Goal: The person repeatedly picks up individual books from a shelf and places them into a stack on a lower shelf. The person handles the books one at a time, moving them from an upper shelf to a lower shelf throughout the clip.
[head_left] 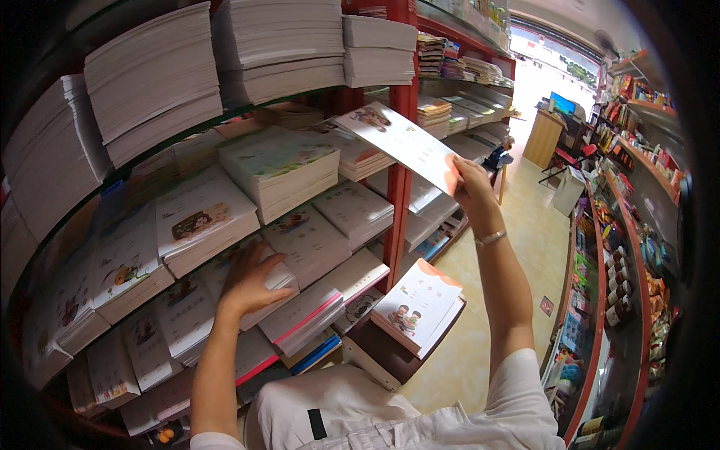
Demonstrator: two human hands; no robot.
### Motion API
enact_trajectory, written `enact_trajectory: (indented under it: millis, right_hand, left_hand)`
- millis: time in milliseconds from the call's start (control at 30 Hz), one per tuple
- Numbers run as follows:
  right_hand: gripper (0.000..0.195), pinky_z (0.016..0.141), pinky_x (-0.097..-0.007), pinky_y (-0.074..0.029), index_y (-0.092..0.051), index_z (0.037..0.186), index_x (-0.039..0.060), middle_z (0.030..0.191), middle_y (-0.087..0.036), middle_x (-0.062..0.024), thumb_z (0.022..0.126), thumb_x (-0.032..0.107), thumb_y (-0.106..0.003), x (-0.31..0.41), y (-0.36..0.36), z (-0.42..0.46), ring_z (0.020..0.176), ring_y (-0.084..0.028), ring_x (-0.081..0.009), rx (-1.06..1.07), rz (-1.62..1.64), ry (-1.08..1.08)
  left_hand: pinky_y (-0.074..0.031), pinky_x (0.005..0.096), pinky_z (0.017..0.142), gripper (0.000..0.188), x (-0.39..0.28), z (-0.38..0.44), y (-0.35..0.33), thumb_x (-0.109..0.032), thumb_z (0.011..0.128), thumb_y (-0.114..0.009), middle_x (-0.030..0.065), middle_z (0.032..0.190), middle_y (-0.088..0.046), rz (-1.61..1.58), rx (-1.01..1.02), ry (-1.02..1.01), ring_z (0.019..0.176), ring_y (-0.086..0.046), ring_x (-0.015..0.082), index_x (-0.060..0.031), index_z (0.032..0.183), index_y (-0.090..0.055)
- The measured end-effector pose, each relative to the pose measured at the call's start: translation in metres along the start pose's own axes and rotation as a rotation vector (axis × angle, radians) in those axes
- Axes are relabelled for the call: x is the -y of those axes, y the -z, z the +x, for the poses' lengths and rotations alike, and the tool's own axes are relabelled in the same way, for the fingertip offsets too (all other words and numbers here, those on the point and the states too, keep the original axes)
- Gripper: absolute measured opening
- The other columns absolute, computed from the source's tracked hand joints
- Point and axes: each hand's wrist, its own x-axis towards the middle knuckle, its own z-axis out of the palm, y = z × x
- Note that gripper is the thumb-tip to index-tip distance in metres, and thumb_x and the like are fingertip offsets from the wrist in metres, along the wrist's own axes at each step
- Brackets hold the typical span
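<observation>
A thin white exercise book (402, 143) with an orange-edged cover is held up by one end in my right hand (472, 183), in front of the red shelf post. Its far end hangs over a short stack of books (363, 154) on the shelf. My left hand (253, 281) rests with spread fingers on a stack of white exercise books (278, 281) on a lower shelf. Below my right hand, a pile of similar books (419, 304) with orange-edged covers lies on a dark brown stool or box (371, 343) beside my knee.
Tall paper stacks (281, 39) fill the shelf above my left hand. A thick stack with a green cover (281, 163) stands on the middle shelf. The red post (398, 219) divides the shelving. A tiled aisle (523, 236) runs toward a wooden desk (544, 136); stocked shelves (599, 236) line its right side.
</observation>
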Motion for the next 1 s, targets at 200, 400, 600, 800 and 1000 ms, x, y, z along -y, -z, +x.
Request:
enact_trajectory:
  millis: [200, 400, 600, 800, 1000]
  right_hand:
    - [0.022, 0.048, -0.023, -0.041, -0.056, 0.092, -0.0071, 0.073, -0.058, -0.0075, 0.095, 0.014, -0.052, -0.023, -0.049, 0.041, 0.056, -0.052, -0.0117, -0.053, 0.009, -0.054]
    - [0.026, 0.068, -0.0234, -0.057, -0.052, 0.099, -0.0102, 0.083, -0.062, -0.0144, 0.093, 0.015, -0.056, -0.019, -0.06, 0.013, 0.076, -0.066, -0.0178, 0.17, -0.047, -0.133]
    - [0.02, 0.069, -0.0259, -0.058, -0.054, 0.101, -0.0084, 0.09, -0.063, -0.015, 0.091, 0.009, -0.057, -0.027, -0.075, 0.006, 0.08, -0.067, -0.0194, 0.059, -0.016, -0.119]
    - [0.016, 0.062, -0.0231, -0.057, -0.055, 0.095, -0.0065, 0.082, -0.064, -0.0133, 0.09, 0.009, -0.058, -0.035, -0.092, 0.018, 0.074, -0.068, -0.019, 0.027, 0.003, -0.175]
    - [0.018, 0.057, -0.0232, -0.056, -0.055, 0.094, -0.0069, 0.084, -0.064, -0.0128, 0.088, 0.01, -0.058, -0.041, -0.101, 0.022, 0.071, -0.068, -0.019, 0.041, -0.024, -0.15]
  left_hand:
    - [-0.018, 0.0487, 0.113, 0.073, 0.003, 0.002, 0.001, -0.056, 0.065, -0.072, 0.0177, 0.145, -0.034, 0.019, 0.016, -0.002, 0.137, -0.026, 0.0358, -0.0208, 0.128, -0.056]
    - [-0.018, 0.0482, 0.113, 0.073, 0.003, -0.002, 0.001, -0.056, 0.065, -0.072, 0.0177, 0.145, -0.034, 0.033, -0.003, 0.003, 0.137, -0.026, 0.036, -0.0213, 0.127, -0.056]
    - [-0.018, 0.0485, 0.113, 0.073, 0.004, 0.001, -0.003, -0.055, 0.064, -0.072, 0.017, 0.144, -0.034, 0.025, 0.008, -0.014, 0.137, -0.025, 0.036, -0.0222, 0.127, -0.056]
    - [-0.015, 0.0485, 0.115, 0.074, 0.004, -0.001, -0.001, -0.057, 0.065, -0.072, 0.0156, 0.147, -0.03, 0.021, 0.014, 0.011, 0.14, -0.021, 0.0345, -0.0232, 0.128, -0.055]
    - [-0.014, 0.0486, 0.115, 0.075, 0.002, -0.001, -0.001, -0.057, 0.065, -0.071, 0.0149, 0.148, -0.029, 0.027, 0.029, 0.01, 0.141, -0.02, 0.0334, -0.0241, 0.13, -0.053]
